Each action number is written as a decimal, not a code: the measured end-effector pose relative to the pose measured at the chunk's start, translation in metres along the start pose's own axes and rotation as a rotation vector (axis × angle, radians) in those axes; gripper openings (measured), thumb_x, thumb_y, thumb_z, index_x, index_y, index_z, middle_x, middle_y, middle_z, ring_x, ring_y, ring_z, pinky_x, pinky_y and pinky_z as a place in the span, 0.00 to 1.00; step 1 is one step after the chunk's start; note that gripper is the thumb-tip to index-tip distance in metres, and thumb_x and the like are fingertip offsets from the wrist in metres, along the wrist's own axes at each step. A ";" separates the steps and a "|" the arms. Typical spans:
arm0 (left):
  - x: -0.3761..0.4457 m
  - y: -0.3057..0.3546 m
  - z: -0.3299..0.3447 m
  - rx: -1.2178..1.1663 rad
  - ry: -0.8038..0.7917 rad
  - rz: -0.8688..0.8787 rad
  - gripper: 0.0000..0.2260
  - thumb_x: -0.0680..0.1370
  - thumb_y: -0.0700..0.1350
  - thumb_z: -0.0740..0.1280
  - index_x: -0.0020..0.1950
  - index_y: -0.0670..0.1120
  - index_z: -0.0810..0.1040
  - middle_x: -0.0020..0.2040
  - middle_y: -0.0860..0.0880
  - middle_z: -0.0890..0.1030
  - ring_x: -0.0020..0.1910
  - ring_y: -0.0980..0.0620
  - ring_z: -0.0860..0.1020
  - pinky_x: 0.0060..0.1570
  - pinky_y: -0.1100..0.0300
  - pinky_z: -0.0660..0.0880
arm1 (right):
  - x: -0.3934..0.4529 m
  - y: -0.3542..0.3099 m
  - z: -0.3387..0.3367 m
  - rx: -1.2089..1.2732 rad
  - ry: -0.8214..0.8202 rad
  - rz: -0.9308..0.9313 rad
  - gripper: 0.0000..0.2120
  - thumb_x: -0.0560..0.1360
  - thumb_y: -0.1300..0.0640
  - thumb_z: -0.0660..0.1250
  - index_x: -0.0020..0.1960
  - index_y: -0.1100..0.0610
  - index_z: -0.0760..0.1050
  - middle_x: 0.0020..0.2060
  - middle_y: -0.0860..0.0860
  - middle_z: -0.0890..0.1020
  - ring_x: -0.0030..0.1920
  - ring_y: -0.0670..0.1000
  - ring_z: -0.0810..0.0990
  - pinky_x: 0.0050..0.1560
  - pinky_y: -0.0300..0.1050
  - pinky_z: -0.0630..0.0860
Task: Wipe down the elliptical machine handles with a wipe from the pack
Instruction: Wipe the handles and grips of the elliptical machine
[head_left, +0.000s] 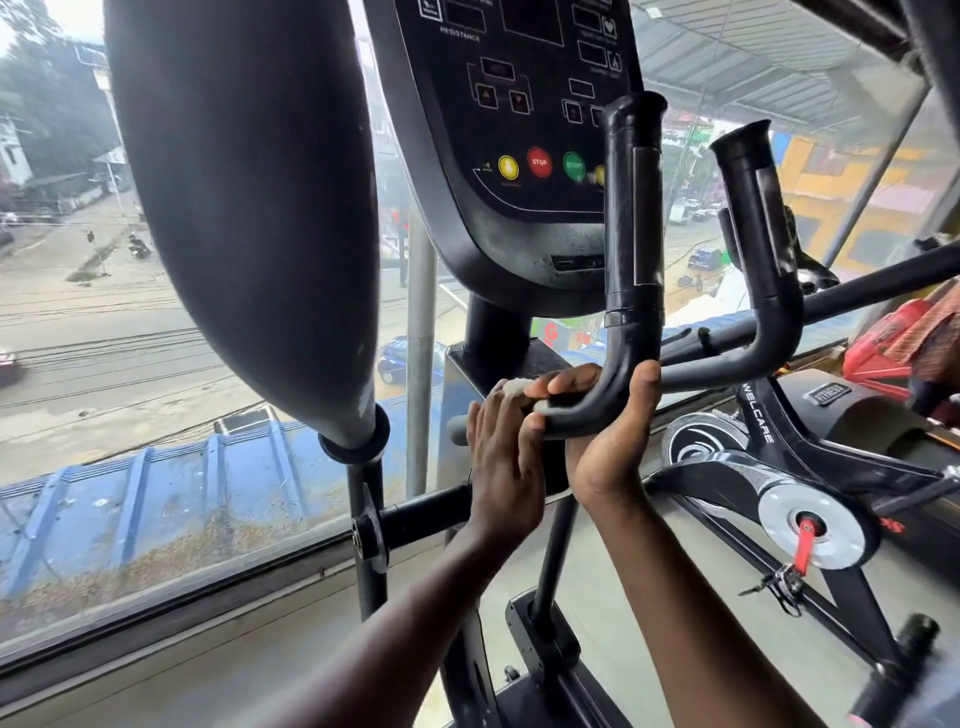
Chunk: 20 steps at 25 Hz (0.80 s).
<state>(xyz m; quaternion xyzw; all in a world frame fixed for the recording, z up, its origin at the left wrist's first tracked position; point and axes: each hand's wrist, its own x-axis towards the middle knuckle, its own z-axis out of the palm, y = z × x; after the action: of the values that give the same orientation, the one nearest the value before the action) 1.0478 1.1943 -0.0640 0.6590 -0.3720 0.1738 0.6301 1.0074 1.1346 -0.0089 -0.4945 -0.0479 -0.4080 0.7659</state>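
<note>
We are gripping the bent handle (597, 400) mid-frame, left hand (501, 457) pinching the wipe (514, 388), right hand (613, 441) curled bare; the bunched wipe may be slipping free.

One view only: a wide-angle head camera, aimed forward and slightly downward. It sits close to the elliptical's console (519, 130), which fills the upper centre. The near moving handle (244, 208) looms large at upper left, very close to the lens. Both forearms enter from the bottom edge. Straight lines bow toward the frame edges.
</note>
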 end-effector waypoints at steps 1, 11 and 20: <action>0.000 -0.011 -0.001 0.010 0.017 0.015 0.17 0.83 0.52 0.48 0.57 0.48 0.74 0.54 0.54 0.76 0.56 0.55 0.71 0.61 0.44 0.68 | 0.000 0.000 -0.001 0.002 -0.009 0.012 0.37 0.60 0.26 0.67 0.32 0.63 0.70 0.30 0.60 0.73 0.33 0.57 0.74 0.40 0.47 0.75; 0.008 -0.041 -0.001 -0.064 0.070 -0.178 0.18 0.83 0.53 0.48 0.53 0.50 0.77 0.53 0.50 0.77 0.56 0.50 0.74 0.60 0.51 0.69 | 0.002 0.000 0.001 0.011 -0.043 -0.019 0.36 0.61 0.25 0.66 0.29 0.61 0.68 0.24 0.57 0.70 0.28 0.55 0.71 0.35 0.44 0.73; 0.019 -0.095 -0.006 -0.131 0.108 -0.596 0.19 0.83 0.50 0.47 0.55 0.47 0.76 0.55 0.46 0.77 0.58 0.49 0.74 0.65 0.54 0.69 | 0.002 -0.001 0.000 -0.015 -0.065 -0.024 0.36 0.61 0.25 0.64 0.30 0.60 0.67 0.24 0.57 0.70 0.28 0.55 0.71 0.35 0.44 0.73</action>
<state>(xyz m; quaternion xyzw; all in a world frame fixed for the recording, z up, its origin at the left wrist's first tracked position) 1.1289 1.1878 -0.1167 0.6868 -0.1389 -0.0083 0.7134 1.0079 1.1335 -0.0076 -0.5127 -0.0753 -0.4012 0.7553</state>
